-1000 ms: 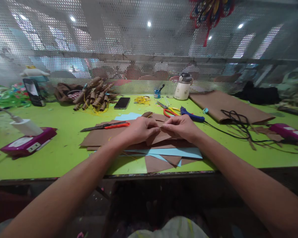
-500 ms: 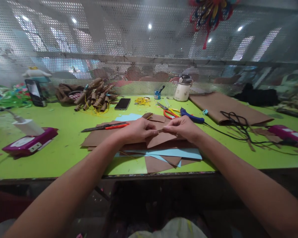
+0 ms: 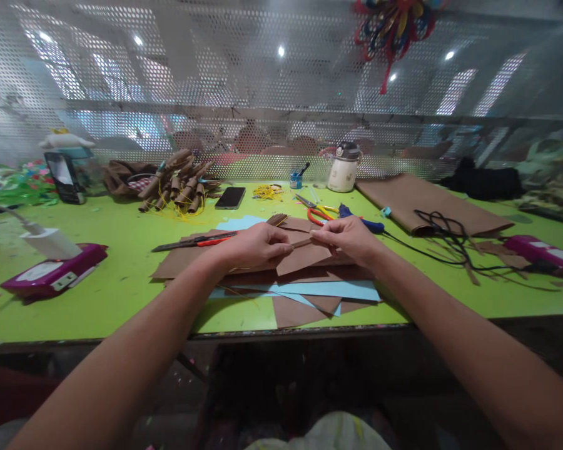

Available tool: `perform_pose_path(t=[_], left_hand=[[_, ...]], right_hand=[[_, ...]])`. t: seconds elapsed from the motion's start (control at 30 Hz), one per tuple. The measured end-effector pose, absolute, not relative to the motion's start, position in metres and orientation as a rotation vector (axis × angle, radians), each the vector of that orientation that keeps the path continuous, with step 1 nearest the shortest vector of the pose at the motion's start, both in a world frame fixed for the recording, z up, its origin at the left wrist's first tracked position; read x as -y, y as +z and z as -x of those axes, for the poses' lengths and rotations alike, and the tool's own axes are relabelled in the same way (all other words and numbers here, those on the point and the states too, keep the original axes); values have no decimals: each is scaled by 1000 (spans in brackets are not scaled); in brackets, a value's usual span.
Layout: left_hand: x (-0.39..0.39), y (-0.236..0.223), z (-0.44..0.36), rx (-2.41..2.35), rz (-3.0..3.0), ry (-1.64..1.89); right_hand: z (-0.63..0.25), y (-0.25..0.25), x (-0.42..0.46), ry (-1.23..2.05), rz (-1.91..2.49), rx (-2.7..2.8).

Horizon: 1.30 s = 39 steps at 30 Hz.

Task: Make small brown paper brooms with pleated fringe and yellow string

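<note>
Between my two hands a narrow strip of brown paper [image 3: 302, 243] is stretched, low over a pile of brown paper sheets [image 3: 304, 265]. My left hand [image 3: 263, 244] pinches its left end. At the other end, the thumb and fingers of my right hand [image 3: 340, 237] are closed on the strip. Light blue paper [image 3: 328, 289] sticks out from the pile's near side. Left of my left hand lies a box cutter [image 3: 192, 241] with a red-orange part. Red-and-yellow-handled scissors [image 3: 321, 210] and a blue glue gun [image 3: 363, 220] lie just beyond my right hand.
Purple power strips [image 3: 56, 270] sit at both sides of the green table [image 3: 122, 300]. Toward the back stand rolled brown paper tubes [image 3: 178, 184], a phone [image 3: 230, 198], a small blue jar [image 3: 296, 180] and a white bottle [image 3: 343, 169]. A black cord [image 3: 443, 244] coils by folded brown paper [image 3: 436, 200].
My hands have drawn slightly apart, and more of the brown strip shows between them. The whole view has shifted a little.
</note>
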State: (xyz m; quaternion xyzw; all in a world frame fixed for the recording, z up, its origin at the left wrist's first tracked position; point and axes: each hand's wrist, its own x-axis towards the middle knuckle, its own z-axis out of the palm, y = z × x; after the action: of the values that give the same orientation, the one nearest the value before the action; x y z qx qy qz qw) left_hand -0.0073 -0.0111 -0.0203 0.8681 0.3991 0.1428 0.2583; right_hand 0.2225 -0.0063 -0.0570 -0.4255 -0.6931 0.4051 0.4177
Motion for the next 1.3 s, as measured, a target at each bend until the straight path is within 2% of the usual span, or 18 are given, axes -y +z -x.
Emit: perform_pose_path(t=[0.27,0.47,0.63,0.8,0.9,1.03,1.13,1.2,1.3], left_hand=[[7,-15,10,-1084,-2301,426],[14,-17,9,-868,-1938,587],[18,-21,1,-692,-1773,576],[26,-22,-9,-622,-1718,398],[26,-24,-10,-677,-1741,371],[12,-29,-4,-826,-1677,729],[4,-29,-1,-883,-1543,1025],[3,-27,-1,-930,-1601,1068],[7,-27,-4,-1045,-1957,892]], right_hand=[[-222,-54,5,1000,1021,1662],[-223,-49,6,1357,842,1315],[-214,-45,22,1566,579,1578],[-212,-43,29,1358,658,1720],[-216,-45,23,1350,692,1624],[-220,-49,15,1403,734,1536],[-221,-48,14,1351,868,1712],[-221,-48,14,1248,955,1900],[-219,-50,11,1019,1041,2133]])
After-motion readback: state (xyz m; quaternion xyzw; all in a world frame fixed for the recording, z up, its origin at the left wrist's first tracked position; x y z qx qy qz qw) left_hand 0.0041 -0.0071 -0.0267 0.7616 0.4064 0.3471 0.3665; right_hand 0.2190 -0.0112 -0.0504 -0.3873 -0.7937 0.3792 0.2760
